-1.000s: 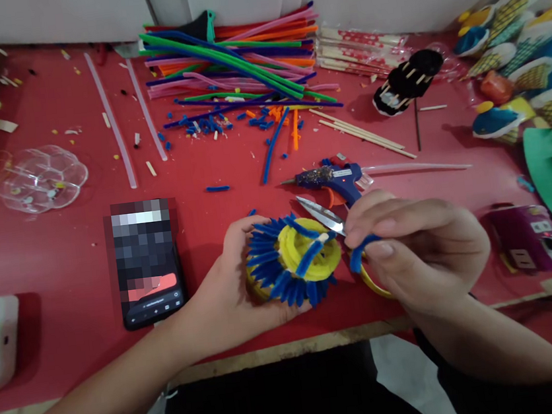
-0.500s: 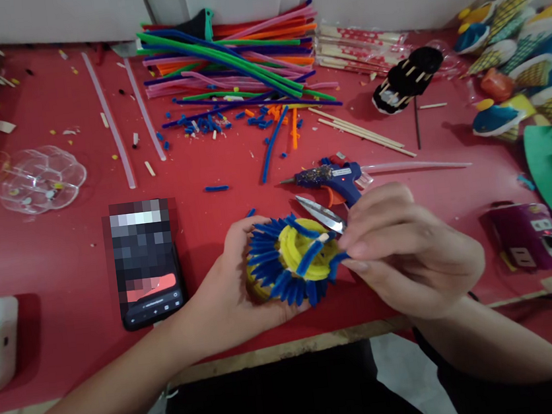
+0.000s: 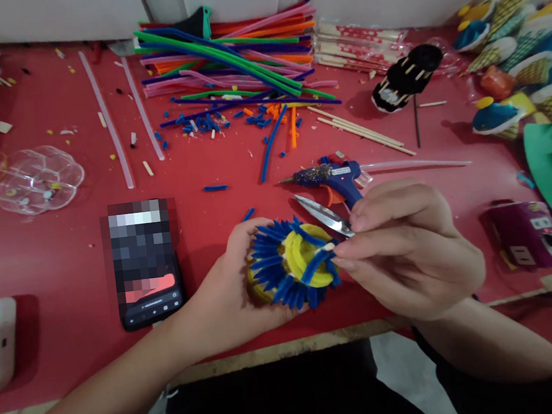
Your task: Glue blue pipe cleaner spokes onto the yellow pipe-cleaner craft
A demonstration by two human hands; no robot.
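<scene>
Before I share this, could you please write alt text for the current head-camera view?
A person's left hand holds a blue-fringed yellow craft piece over a red table, with the right hand at its yellow top. Beyond lie a blue glue gun and colourful pipe cleaners; a phone lies to the left.

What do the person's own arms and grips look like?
The left grip and right grip are bare human hands; no glove, ring or watch shows. The left forearm is uncovered as far as visible; a dark sleeve shows up the right arm.
</scene>
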